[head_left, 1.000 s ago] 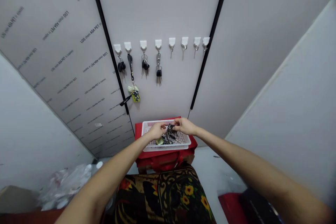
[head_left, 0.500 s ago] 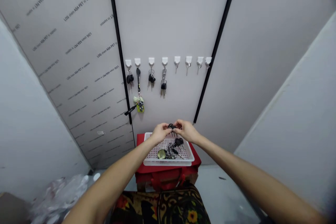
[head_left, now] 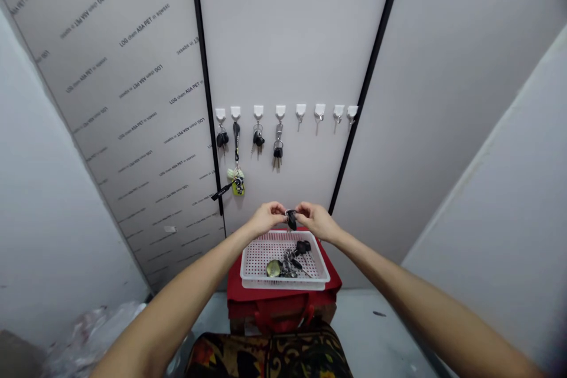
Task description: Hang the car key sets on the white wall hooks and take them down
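Between my two hands, above the far rim of a white plastic basket (head_left: 283,284), is a bunch of black-headed keys (head_left: 291,220) on a ring. My left hand (head_left: 267,218) pinches it from the left, thumb and fingers together. From the other side my right hand (head_left: 317,221) grips it with its fingertips. Several more keys (head_left: 303,247) lie in the basket, along with a metal chain (head_left: 290,263) and a round yellowish disc (head_left: 273,268).
White hooks line the wall ahead. Bunches of keys (head_left: 277,152) hang from the left ones, one with a strap and a yellow-green charm (head_left: 238,184). The basket rests on a red bag (head_left: 239,298). Clear plastic bags (head_left: 95,336) lie on the floor at left.
The keys have turned in my fingers and now hang lower, more visible between my hands. My view has tilted slightly, so the hooks appear lower.
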Available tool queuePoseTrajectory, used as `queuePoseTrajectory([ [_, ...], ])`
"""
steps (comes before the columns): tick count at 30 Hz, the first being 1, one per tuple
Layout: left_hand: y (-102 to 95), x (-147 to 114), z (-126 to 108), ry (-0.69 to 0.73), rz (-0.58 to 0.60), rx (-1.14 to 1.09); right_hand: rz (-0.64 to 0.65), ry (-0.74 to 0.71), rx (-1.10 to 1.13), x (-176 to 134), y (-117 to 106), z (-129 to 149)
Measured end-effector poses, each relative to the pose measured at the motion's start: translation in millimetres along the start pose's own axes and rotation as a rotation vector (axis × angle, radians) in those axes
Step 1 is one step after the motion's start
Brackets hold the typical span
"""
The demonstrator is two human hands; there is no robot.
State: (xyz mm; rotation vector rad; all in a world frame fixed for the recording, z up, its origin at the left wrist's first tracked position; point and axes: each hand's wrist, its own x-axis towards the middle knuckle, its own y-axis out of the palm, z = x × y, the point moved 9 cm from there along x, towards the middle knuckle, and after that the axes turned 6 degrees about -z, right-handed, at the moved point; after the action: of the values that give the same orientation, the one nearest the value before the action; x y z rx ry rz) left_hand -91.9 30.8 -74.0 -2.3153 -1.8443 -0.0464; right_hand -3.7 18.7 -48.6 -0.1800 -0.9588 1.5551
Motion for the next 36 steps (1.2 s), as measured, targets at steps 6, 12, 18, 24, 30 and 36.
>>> queuePoseTrajectory([
  [6,-6.8,6,-9,0.082,-0.042,0.213,-0.110,-0.235,-0.329,-1,-8,26],
  [12,-9.5,11,-47,0.325,-0.151,0.574,-0.049,-0.053,0.039,6,-7,8],
  [18,-3.5,32,-77,0.328,-0.167,0.524,-0.137,0.111,0.380,26,-22,1],
  [24,-10.5,57,-105,0.347,-0.264,0.328,-0.291,0.127,0.525,60,-62,14],
  [30,-18.2,78,-132,0.406,-0.330,0.133,-0.517,0.109,0.516,118,-118,32],
  [36,-22.1,91,-164,0.425,-0.364,0.296,-0.633,0.205,0.475,148,-135,30],
])
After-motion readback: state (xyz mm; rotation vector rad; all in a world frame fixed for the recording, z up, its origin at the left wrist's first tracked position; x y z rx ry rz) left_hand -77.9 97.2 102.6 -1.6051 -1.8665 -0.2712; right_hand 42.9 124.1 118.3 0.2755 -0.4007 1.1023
